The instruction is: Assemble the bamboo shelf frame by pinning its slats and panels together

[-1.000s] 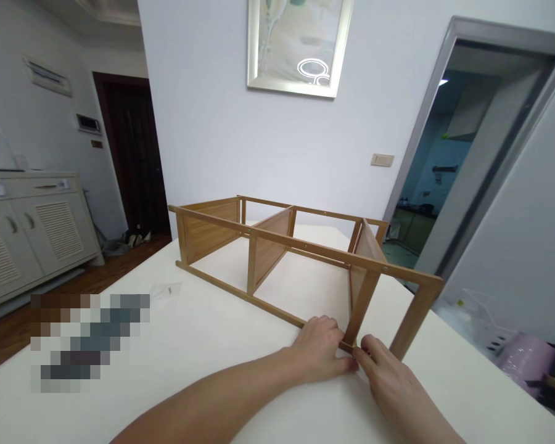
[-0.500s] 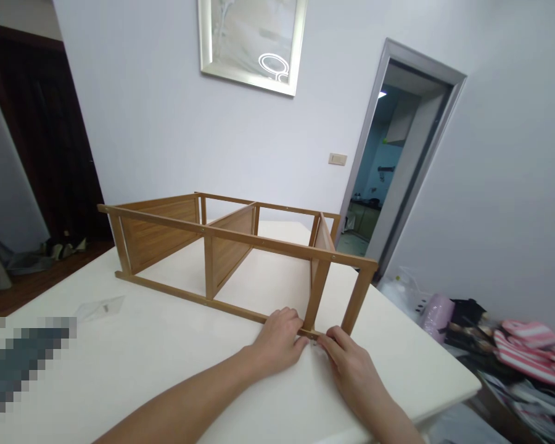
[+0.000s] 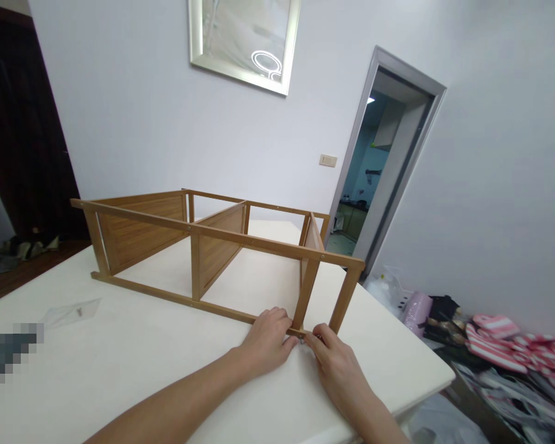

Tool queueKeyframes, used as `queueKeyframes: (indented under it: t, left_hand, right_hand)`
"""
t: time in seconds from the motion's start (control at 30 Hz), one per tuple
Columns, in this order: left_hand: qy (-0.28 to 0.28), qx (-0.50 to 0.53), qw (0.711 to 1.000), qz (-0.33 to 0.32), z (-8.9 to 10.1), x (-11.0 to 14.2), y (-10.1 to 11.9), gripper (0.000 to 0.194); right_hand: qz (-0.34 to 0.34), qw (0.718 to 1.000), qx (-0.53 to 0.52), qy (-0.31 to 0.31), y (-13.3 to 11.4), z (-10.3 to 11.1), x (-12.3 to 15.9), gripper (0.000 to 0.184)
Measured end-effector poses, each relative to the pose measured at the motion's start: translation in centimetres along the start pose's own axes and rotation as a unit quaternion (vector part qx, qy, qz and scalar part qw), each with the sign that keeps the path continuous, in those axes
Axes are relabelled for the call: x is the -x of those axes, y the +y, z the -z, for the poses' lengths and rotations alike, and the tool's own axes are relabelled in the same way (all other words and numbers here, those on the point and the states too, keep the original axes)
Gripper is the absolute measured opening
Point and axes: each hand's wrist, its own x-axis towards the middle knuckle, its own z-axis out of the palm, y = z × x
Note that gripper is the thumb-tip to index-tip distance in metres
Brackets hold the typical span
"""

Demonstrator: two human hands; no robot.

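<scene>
A wooden shelf rack (image 3: 254,239) lies on its side on a white table (image 3: 166,364), its panels standing upright between the rails. My left hand (image 3: 269,336) is closed around the near lower rail, just left of the upright by the right-hand panel. Close beside it, my right hand (image 3: 330,356) pinches at the same rail by the foot of that upright. Something small and shiny shows between the fingertips of the two hands; its kind is too small to tell.
A clear plastic bag (image 3: 71,313) with small hardware in it lies on the table at the left. A blurred dark object (image 3: 4,354) is at the left edge. Beyond the table's right edge are a pink roll (image 3: 416,313) and piled striped cloth (image 3: 494,342). A doorway (image 3: 374,154) stands behind.
The whole view has shifted, so the rack and table sit slightly further left. Both hands keep their places on the rail, with barely any finger movement visible.
</scene>
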Motion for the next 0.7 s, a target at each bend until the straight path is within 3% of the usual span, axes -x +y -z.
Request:
queueKeyframes:
  t: [0.23, 0.7]
  left_hand:
    - [0.007, -0.004, 1.000, -0.004, -0.10, 0.06, 0.01, 0.015]
    - [0.003, 0.013, 1.000, 0.008, 0.08, -0.02, 0.09, 0.020]
  right_hand:
    - [0.005, 0.999, 0.034, -0.016, -0.26, -0.02, 0.06, 0.029]
    - [0.015, 0.994, 0.100, 0.032, -0.62, 0.19, 0.10, 0.019]
